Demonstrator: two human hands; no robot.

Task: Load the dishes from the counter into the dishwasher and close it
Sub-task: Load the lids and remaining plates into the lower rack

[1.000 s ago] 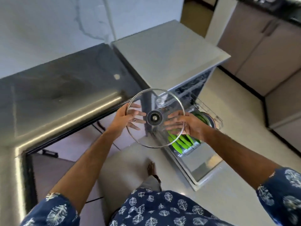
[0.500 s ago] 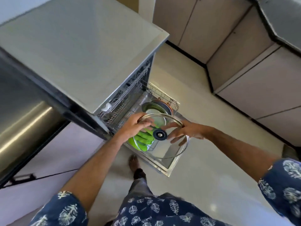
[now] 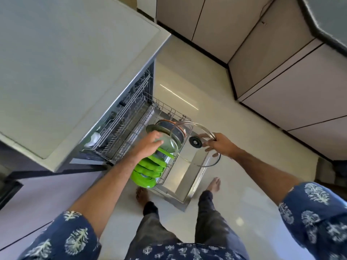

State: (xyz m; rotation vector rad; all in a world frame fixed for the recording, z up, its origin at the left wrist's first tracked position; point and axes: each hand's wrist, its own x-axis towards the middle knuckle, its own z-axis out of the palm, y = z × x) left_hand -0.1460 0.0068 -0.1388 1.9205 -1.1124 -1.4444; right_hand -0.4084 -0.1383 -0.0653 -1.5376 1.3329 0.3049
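Observation:
My right hand [image 3: 221, 146] grips the rim of a round glass lid [image 3: 199, 156] with a black knob [image 3: 195, 141], held tilted above the open dishwasher door [image 3: 189, 184]. My left hand [image 3: 150, 145] reaches into the pulled-out lower rack [image 3: 167, 109], its fingers on a grey-green plate [image 3: 169, 145] standing there. Several green plates [image 3: 148, 169] stand in a row at the rack's near end. A metal pot with a copper rim [image 3: 178, 134] lies at the far end.
The dishwasher's grey top [image 3: 71, 68] fills the left. Its upper rack [image 3: 120, 124] sits inside, with something white [image 3: 93, 139] in it. Beige cabinets [image 3: 281, 62] line the right. My bare feet [image 3: 213, 184] stand on the pale floor beside the open door.
My left hand has let go of the lid and moved to the plate in the rack. My right hand alone now carries the lid, shifted right. The camera came closer to the dishwasher.

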